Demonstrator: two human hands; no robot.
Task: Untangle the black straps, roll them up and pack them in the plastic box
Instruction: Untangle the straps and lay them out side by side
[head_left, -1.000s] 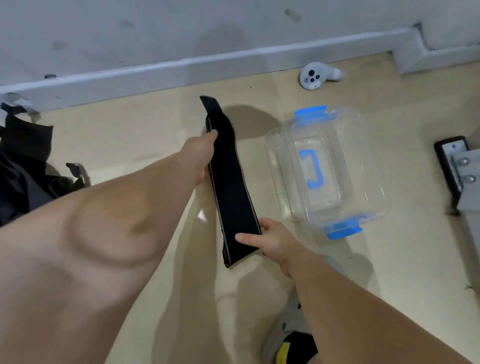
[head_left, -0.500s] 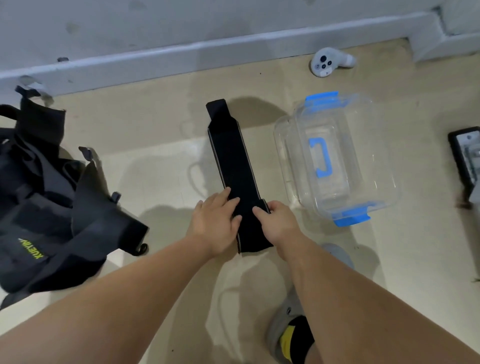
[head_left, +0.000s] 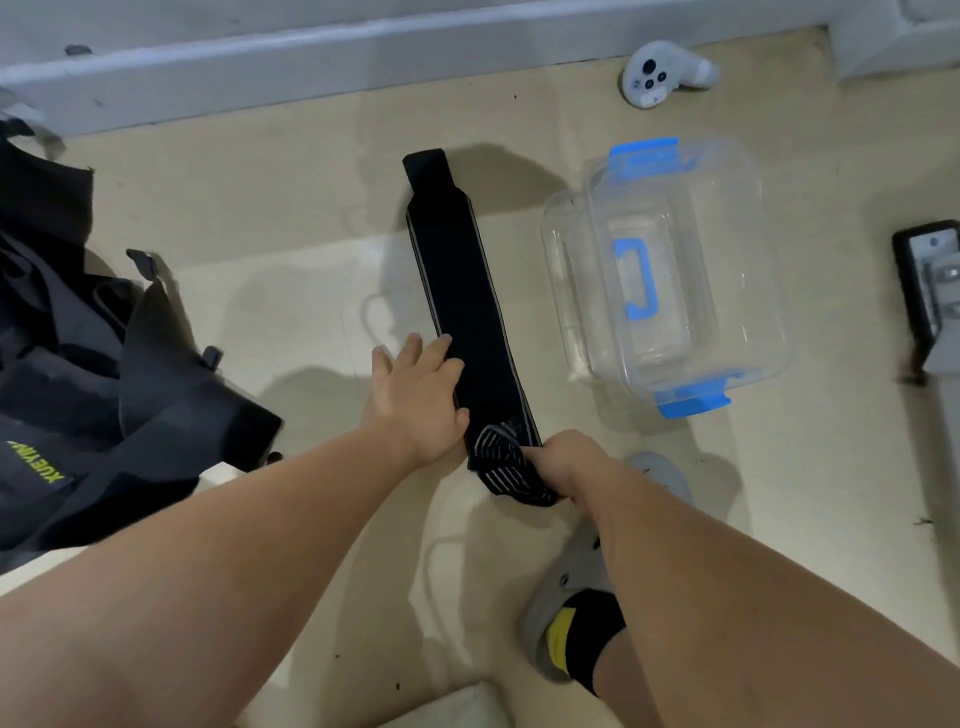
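Observation:
A long black strap (head_left: 462, 291) with pale edge lines lies flat on the beige floor, running away from me. My left hand (head_left: 418, 397) presses flat on its left edge near the close end, fingers straight. My right hand (head_left: 563, 465) pinches the near end, which is folded up and shows a grey striped underside (head_left: 498, 457). The clear plastic box (head_left: 670, 280) with blue clips and a blue handle stands closed to the right of the strap. A heap of more black straps (head_left: 78, 364) lies at the left.
A white controller (head_left: 660, 75) lies by the white skirting at the back. A black and metal piece (head_left: 930, 291) sits at the right edge. My foot in a grey shoe (head_left: 571, 613) and black sock stands just below my right hand.
My right hand has lifted and folded the strap's near end over, showing its striped underside. My left hand has shifted to press the strap's left edge.

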